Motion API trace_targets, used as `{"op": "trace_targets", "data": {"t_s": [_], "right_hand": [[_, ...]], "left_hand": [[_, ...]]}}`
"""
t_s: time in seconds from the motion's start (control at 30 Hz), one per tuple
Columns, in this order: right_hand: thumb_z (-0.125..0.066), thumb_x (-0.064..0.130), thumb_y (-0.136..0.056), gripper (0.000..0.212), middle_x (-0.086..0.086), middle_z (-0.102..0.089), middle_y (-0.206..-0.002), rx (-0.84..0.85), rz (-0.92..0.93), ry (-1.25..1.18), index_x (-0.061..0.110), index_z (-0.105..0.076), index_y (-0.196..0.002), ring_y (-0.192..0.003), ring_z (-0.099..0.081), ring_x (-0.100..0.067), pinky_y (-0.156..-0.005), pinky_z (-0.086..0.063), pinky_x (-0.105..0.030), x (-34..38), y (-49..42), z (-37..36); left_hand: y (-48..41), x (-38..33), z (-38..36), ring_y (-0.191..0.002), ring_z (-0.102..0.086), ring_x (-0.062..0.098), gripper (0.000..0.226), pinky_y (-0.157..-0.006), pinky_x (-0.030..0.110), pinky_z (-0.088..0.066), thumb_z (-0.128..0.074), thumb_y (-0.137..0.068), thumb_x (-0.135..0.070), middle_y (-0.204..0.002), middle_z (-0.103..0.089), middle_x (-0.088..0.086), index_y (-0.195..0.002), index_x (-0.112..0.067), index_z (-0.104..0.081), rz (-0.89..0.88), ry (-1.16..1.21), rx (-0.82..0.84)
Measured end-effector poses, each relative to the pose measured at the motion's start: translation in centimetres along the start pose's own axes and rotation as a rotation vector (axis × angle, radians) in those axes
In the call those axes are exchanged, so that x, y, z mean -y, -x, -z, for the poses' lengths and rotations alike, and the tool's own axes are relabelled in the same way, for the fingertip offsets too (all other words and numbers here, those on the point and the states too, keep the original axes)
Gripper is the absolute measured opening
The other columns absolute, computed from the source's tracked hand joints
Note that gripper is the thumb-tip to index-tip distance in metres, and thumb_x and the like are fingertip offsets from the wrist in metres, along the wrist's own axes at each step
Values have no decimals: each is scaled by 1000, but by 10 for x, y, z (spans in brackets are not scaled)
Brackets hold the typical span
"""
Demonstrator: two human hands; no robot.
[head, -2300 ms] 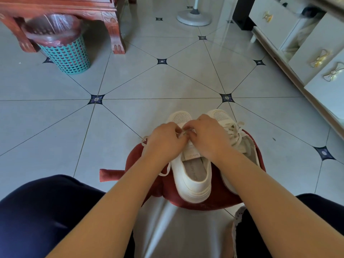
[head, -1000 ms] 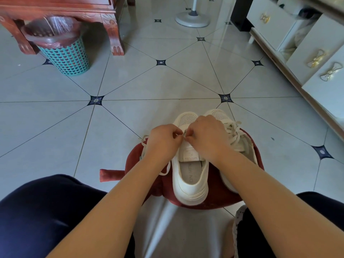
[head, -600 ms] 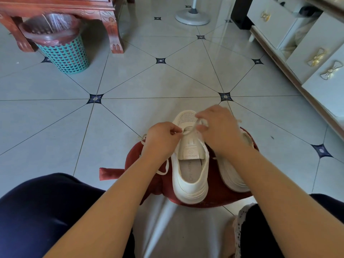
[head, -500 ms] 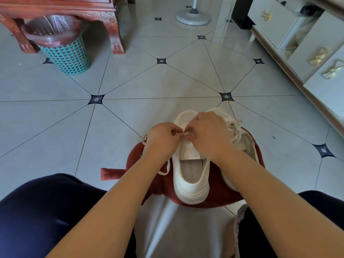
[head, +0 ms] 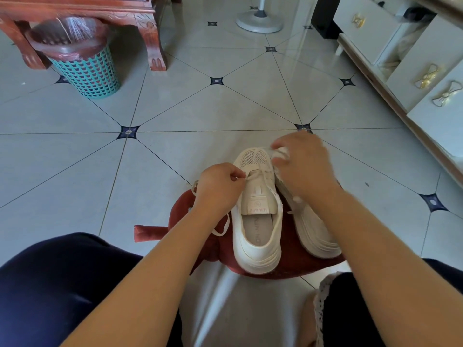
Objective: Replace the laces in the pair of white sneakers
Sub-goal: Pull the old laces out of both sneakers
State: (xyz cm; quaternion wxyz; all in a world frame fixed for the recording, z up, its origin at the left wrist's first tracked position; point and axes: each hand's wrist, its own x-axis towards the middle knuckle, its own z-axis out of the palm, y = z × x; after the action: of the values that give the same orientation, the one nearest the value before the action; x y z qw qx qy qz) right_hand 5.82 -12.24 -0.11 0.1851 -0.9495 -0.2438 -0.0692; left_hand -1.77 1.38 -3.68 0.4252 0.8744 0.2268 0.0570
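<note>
I record cream-white sneakers (head: 258, 251), mesh-dotted toes; dark red fabric cushion (head: 295, 262). Pale grey glossy floor tiles (head: 175, 108) carry dark blue star insets (head: 128, 132). Teal lattice-patterned plastic bin (head: 87, 73), translucent pink liner (head: 65, 47).

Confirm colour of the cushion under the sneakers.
Dark red cushion, clearest in the head view.

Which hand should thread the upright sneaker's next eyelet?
Probably left. The left hand pinches the lace right at that sneaker's eyelets; the right hand is farther forward, over the other sneaker's toe.
</note>
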Motion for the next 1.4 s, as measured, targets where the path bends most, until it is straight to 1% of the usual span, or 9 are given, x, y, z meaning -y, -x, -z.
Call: {"op": "trace_targets", "data": {"t_s": [0.1,0.33,0.47,0.63,0.7,0.8,0.9,1.17,1.4], "right_hand": [[-54,36,-87,27,-1,-58,-111,154,184,149,22,-64,-107,-108,-46,-23,-90,-33,-34,19,11,-27],[-49,39,-92,28,-3,-59,-87,88,200,309,15,-64,-87,-96,-49,-24,-80,-30,-33,20,11,-30],[-48,27,-89,26,-10,-63,-91,-74,-29,113,9,-66,-92,-92,-54,-31,-71,-42,-32,4,-2,0],[-53,31,-87,23,-2,-61,-87,-332,-229,-85,12,-66,-91,-83,-53,-20,-63,-31,-23,-22,-11,31],[-55,27,-86,17,4,-56,-82,-275,-189,-173,14,-64,-89,-77,-49,-15,-60,-29,-17,-14,-6,24],[-56,31,-86,19,-2,-62,-95,49,-26,-75,18,-65,-97,-92,-55,-22,-77,-43,-30,2,1,-1],[-61,42,-80,21,-4,-56,-94,228,64,21,25,-62,-93,-97,-53,-26,-76,-38,-31,16,6,-23],[-50,27,-90,18,-1,-62,-89,69,239,341,19,-65,-93,-94,-50,-23,-74,-29,-32,21,7,-28],[-56,26,-83,16,-3,-58,-75,-278,-206,-9,15,-59,-71,-68,-45,-18,-53,-25,-24,-18,-11,26]], "left_hand": [[1,-1,0,-76,-55,8,15,-69,20,-41,-59,-84,-17,-77,-59,-8,-94,-18,-70,-11,-4,-4],[2,-1,0,-75,-54,6,14,-64,15,-36,-60,-85,-19,-77,-61,-7,-94,-17,-70,-38,-11,3],[2,-2,2,-79,-60,11,12,-71,23,-46,-58,-84,-19,-74,-60,-9,-90,-19,-69,-13,-6,1],[2,0,2,-79,-59,9,12,-72,22,-46,-57,-85,-20,-81,-64,-8,-89,-21,-68,-16,-27,1],[1,0,0,-74,-57,7,12,-62,13,-40,-57,-85,-18,-77,-61,-9,-89,-20,-69,-21,-13,-1],[0,0,0,-65,-52,2,11,-54,5,-34,-58,-84,-17,-69,-56,-13,-89,-18,-69,-28,-4,-4],[1,1,-1,-65,-50,2,13,-54,2,-36,-59,-82,-17,-72,-57,-12,-90,-17,-70,-48,-15,-9],[0,1,-2,-69,-52,4,12,-56,5,-36,-59,-82,-17,-67,-54,-15,-88,-18,-70,-56,0,-10],[1,0,1,-75,-55,6,13,-60,13,-37,-57,-84,-14,-75,-57,-10,-89,-16,-68,-43,-8,-15]]}}
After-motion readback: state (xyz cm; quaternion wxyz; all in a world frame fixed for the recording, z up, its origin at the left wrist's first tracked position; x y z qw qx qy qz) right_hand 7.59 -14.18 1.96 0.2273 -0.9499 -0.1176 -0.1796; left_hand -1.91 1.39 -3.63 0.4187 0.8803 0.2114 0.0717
